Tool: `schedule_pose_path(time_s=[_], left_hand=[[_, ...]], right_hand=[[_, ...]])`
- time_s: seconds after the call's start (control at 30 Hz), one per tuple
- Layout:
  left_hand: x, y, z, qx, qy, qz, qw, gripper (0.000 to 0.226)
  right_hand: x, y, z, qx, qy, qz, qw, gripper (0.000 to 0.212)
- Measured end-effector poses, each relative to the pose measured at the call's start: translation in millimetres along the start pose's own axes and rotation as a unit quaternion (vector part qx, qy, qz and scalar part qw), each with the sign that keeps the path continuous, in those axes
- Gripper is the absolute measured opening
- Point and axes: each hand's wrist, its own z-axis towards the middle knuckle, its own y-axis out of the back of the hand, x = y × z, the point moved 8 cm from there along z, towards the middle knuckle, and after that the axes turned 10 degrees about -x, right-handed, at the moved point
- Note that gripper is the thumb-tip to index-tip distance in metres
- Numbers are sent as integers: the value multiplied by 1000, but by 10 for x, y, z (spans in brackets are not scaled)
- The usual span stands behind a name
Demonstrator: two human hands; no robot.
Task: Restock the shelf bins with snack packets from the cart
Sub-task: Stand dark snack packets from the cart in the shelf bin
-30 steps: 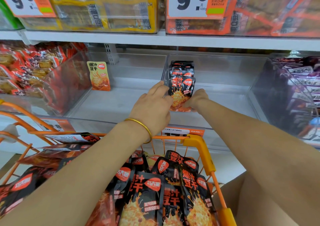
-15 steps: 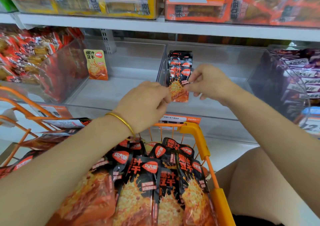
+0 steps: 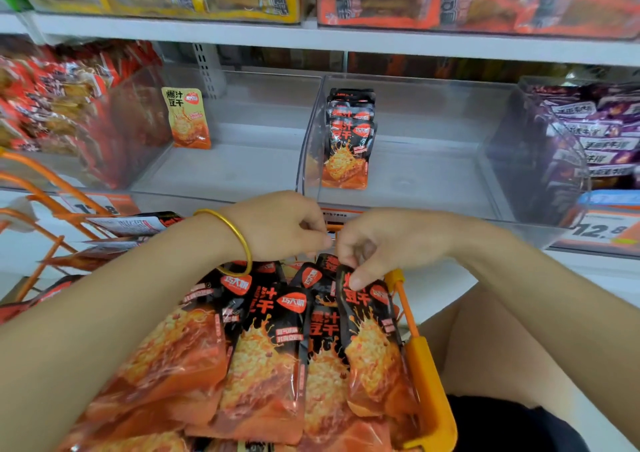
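Note:
The orange wire cart below me is heaped with black-and-orange snack packets. My right hand pinches the top of one black packet at the cart's right side. My left hand, with a gold bangle on its wrist, hovers over the pile with curled fingers; I cannot see anything in it. In the clear shelf bin ahead, a short row of the same black packets stands upright against its left wall.
A single orange packet stands in the neighbouring clear bin to the left. Red packets fill the far-left bin; purple ones fill the right bin. Boxed goods sit on the upper shelf. Price tags line the shelf edge.
Both hands have come back from the shelf bin down to the cart, leaving the packets standing in the bin. My right hand has taken hold of a packet in the cart.

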Motion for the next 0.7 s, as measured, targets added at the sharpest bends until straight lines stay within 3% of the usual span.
schedule_pose_path(time_s=[0.1,0.17,0.3,0.43,0.53,0.57,0.6,0.7], left_hand=[[-54,-87,-73,68,45,-83,993,31],[-107,-69,-85,60,45,-117,990,22],[-59,169,37,-36,56,-187,980,14],[-33,495,244,-154,64,-200,966,14],[-68,666,372,-254,47,-213,942,13],[-55,730,399,-298,41,-174,938,6],[-43,788,412,-338,33,-91,936,17],[22,660,545,-299,-4,100,949,42]], right_hand=[[-4,230,-10,-71,-7,139,988,18],[-68,405,11,-141,-21,223,964,17],[-249,590,12,-220,-56,340,913,12],[-315,637,17,-162,-51,381,909,14],[-492,911,95,-234,-76,438,865,14],[-593,1053,113,-280,-92,446,845,13],[-703,1192,118,-329,-111,441,828,14],[-1033,1464,190,-450,-175,332,810,18]])
